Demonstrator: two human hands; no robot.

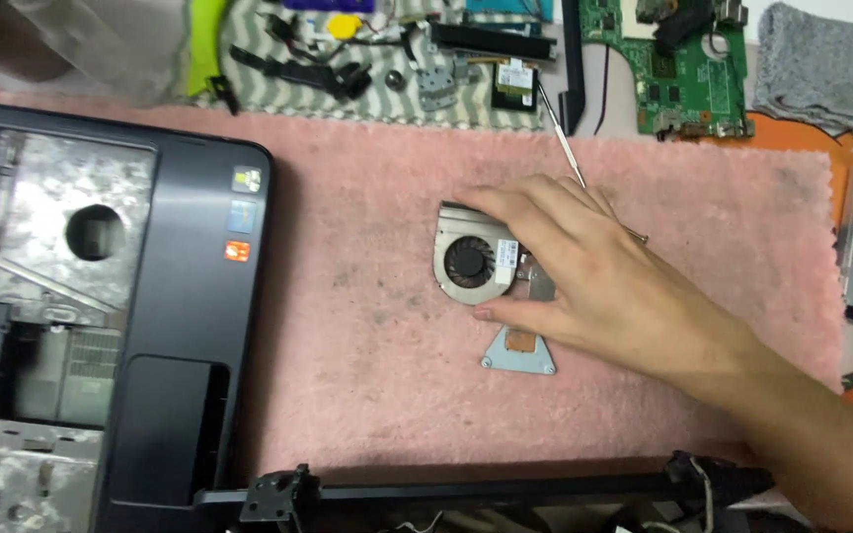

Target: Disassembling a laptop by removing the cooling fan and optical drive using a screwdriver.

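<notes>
So the right hand (584,271) came in from the near right and was spread over the laptop cooling fan (474,265) sitting roughly mid-mat on the pink fuzzy mat (348,395). Fingers were loosely splayed, not a fist: the upper ones draped across the far edge of the fan housing, thumb tucked along the near edge, so it looked like a light pinch on the fan's sides rather than a hard clamp. Can't swear it was actually lifted; it looked like it was resting on the mat. Left hand wasn't in the shot at all.

Just near of the fan, partly under the thumb, was the triangular heatsink plate (520,352) with the copper patch, apparently joined to the fan assembly.

The soft mat made sense, I reckon, to keep small bits from sliding or scratching. The gutted laptop base (111,316) was parked on the left, out of the way. A thin metal tool (565,148) lay slanting away behind the fingers, within easy reach. The green motherboard (688,64) sat far right, next to a grey cloth (812,64), and loose hinges and brackets (436,79) were lined up along the far edge on a striped cloth.
</notes>
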